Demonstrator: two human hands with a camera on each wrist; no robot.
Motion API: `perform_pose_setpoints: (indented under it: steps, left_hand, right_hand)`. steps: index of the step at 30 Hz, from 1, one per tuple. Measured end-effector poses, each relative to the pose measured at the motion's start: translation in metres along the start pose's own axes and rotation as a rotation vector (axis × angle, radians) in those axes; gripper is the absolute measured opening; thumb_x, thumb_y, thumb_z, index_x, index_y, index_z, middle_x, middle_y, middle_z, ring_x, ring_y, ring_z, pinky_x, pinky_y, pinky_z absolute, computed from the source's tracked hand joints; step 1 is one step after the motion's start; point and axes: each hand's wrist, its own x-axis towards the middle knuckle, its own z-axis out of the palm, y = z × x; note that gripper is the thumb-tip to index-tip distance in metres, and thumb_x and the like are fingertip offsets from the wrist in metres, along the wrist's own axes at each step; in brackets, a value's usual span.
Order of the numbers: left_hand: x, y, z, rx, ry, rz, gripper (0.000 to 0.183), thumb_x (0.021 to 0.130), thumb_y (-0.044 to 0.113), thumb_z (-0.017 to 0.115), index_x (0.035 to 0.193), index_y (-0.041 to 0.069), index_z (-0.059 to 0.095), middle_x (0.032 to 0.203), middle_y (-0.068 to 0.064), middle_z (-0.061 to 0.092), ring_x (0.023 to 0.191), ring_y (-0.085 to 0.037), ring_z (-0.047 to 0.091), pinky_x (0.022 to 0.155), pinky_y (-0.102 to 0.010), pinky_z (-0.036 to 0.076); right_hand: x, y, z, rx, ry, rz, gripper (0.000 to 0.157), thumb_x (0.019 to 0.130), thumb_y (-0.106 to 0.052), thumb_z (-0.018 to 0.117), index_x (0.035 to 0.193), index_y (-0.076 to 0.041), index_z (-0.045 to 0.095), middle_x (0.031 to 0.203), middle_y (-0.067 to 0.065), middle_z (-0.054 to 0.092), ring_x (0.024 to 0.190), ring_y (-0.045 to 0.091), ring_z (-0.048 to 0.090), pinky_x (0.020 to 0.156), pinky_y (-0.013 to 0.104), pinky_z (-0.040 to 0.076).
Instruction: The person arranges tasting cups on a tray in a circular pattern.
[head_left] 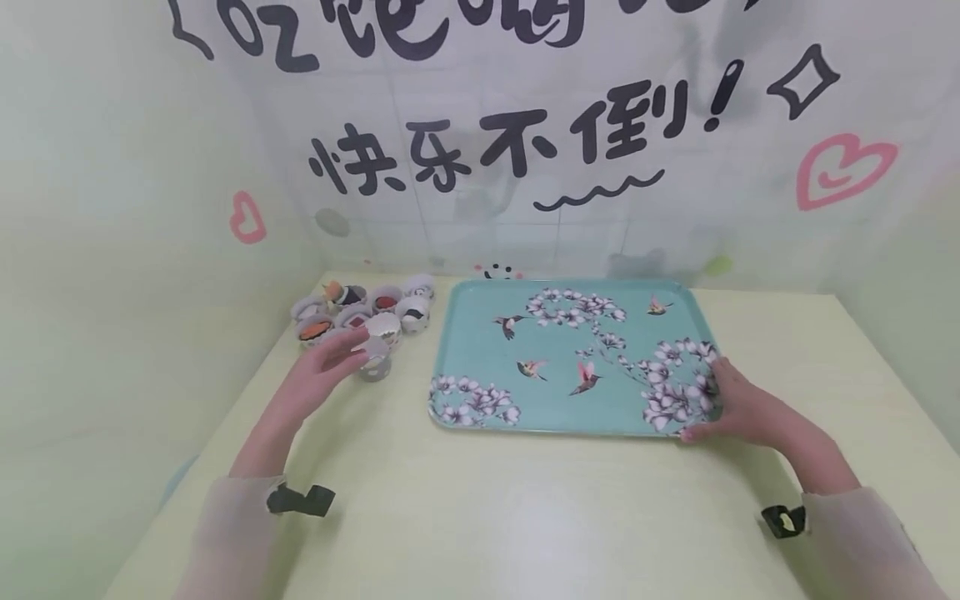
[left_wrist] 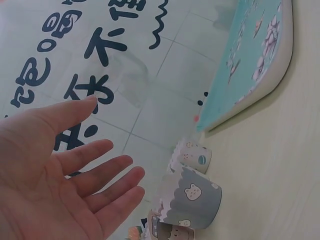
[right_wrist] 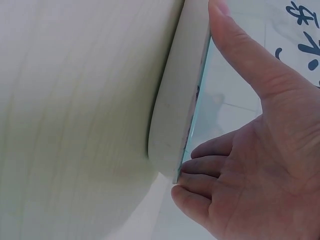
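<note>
Pale sleeves (head_left: 232, 537) closest to camera, dark straps (head_left: 302, 500) at the cuffs. Turquoise tray (head_left: 483, 333) lies flat on the light wood-look table (head_left: 525, 517), in front of the backdrop (head_left: 517, 240); printed with blossoms and small birds, pale outer wall seen from the wrist views. Right hand (head_left: 748, 412) at the tray's near right corner: thumb and fingers spread wide, thumb at near edge, fingertips touching right rim. Left hand (head_left: 311, 382) well apart from tray, near the paper cups (head_left: 413, 315); palm bare, fingers loosely extended and parted, holding nothing. Cups bunched left of tray, several with food-like pieces (head_left: 314, 331) inside; nearest is a grey cup (head_left: 373, 370) with small printed faces, partly behind left fingertips in head view. Backdrop carries black lettering (head_left: 517, 142) and pink hearts (head_left: 888, 158).
</note>
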Motion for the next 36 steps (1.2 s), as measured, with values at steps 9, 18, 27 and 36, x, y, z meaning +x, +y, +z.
perform_pose_setpoints:
  steps: [9,18,27,36]
  left_hand:
    - [-0.016,-0.012,-0.008,-0.018,0.044,-0.015,0.053,0.103,0.028,0.055,0.148,0.003,0.043,0.151,-0.02,0.048,0.138,-0.041,0.045,0.093,-0.001,0.039]
    - [-0.021,-0.024,-0.014,0.008,0.027,-0.094,0.057,0.104,0.035,0.051,0.151,0.004,0.039,0.152,-0.021,0.045,0.136,-0.041,0.046,0.09,-0.004,0.04]
    - [-0.013,-0.036,-0.01,-0.001,-0.016,-0.158,0.057,0.104,0.036,0.051,0.151,0.006,0.039,0.154,-0.02,0.044,0.138,-0.04,0.045,0.088,-0.005,0.041]
    - [-0.01,-0.044,-0.008,-0.005,0.002,-0.197,0.061,0.103,0.038,0.053,0.151,0.003,0.037,0.155,-0.023,0.041,0.137,-0.043,0.045,0.086,-0.004,0.043]
  right_hand:
    - [-0.002,-0.002,0.002,-0.027,-0.006,0.029,0.137,0.069,-0.044,0.088,0.147,0.023,-0.002,0.151,0.051,0.006,0.138,0.066,0.014,0.111,0.073,0.022]
    - [-0.003,-0.003,-0.003,-0.037,-0.014,0.041,0.137,0.069,-0.047,0.087,0.147,0.023,-0.002,0.151,0.051,0.005,0.138,0.066,0.012,0.112,0.073,0.02]
    - [-0.003,-0.005,-0.005,-0.014,-0.014,0.052,0.139,0.069,-0.047,0.087,0.148,0.022,-0.003,0.152,0.049,0.003,0.139,0.065,0.01,0.113,0.072,0.019]
    - [-0.005,-0.007,-0.005,-0.023,-0.027,0.065,0.139,0.068,-0.049,0.088,0.147,0.023,-0.001,0.151,0.05,0.003,0.14,0.065,0.01,0.113,0.072,0.018]
